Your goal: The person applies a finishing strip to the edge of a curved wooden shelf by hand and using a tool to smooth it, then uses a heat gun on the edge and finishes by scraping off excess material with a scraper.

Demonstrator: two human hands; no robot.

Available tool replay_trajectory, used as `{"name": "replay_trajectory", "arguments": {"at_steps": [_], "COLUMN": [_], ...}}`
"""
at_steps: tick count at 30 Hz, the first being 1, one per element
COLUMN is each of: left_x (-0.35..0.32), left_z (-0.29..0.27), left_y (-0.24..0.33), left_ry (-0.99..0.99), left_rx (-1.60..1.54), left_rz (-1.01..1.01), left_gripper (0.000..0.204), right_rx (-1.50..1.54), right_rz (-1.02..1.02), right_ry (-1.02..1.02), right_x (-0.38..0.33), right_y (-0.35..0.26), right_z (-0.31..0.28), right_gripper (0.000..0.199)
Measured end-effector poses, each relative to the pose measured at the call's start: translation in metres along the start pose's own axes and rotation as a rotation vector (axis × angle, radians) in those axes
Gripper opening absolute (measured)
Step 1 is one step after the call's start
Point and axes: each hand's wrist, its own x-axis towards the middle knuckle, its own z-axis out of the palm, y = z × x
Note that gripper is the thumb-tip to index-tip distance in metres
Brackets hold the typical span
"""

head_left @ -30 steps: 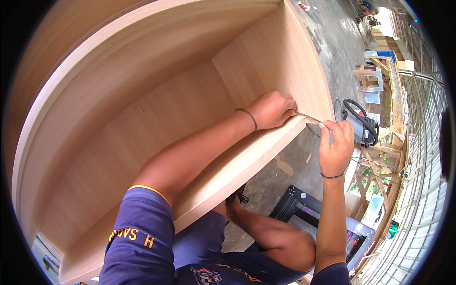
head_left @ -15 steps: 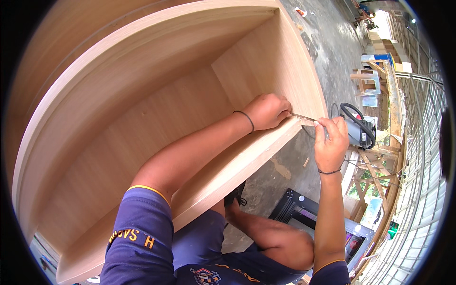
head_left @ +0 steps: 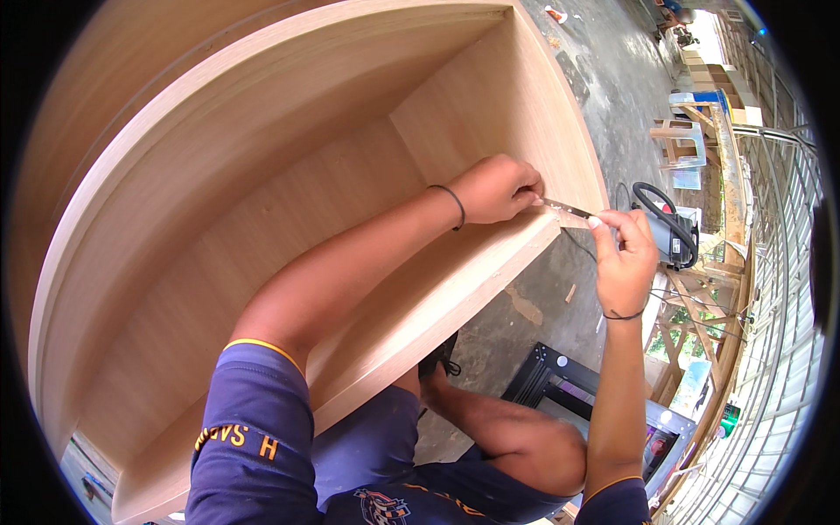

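A thin, narrow metal blade (head_left: 569, 208) spans the gap between my two hands at the inner corner of a pale wood-grain cabinet (head_left: 455, 311). Its far end is pinched in the closed fingers of my left hand (head_left: 499, 188), which reaches inside the cabinet with the palm side mostly hidden. Outside the corner, my right hand (head_left: 626, 262) grips the other end between thumb and fingers. The blade lies across the joint where the front edge meets the side panel; small light shavings show beside it.
A grey vacuum-like machine with a black hose handle (head_left: 669, 227) stands on the concrete floor right of the cabinet. Below my right forearm lies a black tool case or frame (head_left: 547, 372). Plastic stools (head_left: 682, 144) and a timber bench frame (head_left: 731, 175) stand farther right.
My right hand has shifted slightly to the right, and more of the blade shows between my hands. The left hand is a little higher, still pinching its end.
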Motion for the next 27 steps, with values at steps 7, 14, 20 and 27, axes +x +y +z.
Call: {"name": "replay_trajectory", "arguments": {"at_steps": [7, 14, 20, 27], "left_x": [-0.007, -0.002, -0.009, -0.012], "left_z": [0.022, 0.0, 0.028, 0.035], "left_y": [-0.005, -0.006, -0.01, -0.006], "left_ry": [0.144, -0.182, 0.2, 0.2], "left_rx": [0.132, -0.177, 0.081, 0.119], "left_rz": [0.104, -0.109, 0.061, 0.01], "left_gripper": [0.011, 0.014, 0.013, 0.013], "right_rx": [-0.18, 0.014, -0.121, -0.185], "right_rz": [-0.164, -0.002, -0.202, -0.238], "right_ry": [0.019, -0.041, 0.012, 0.009], "right_x": [-0.011, 0.004, 0.002, -0.002], "right_y": [0.009, -0.005, -0.001, 0.007], "right_z": [0.005, -0.002, 0.004, 0.009], "right_gripper": [0.009, 0.011, 0.011, 0.012]}}
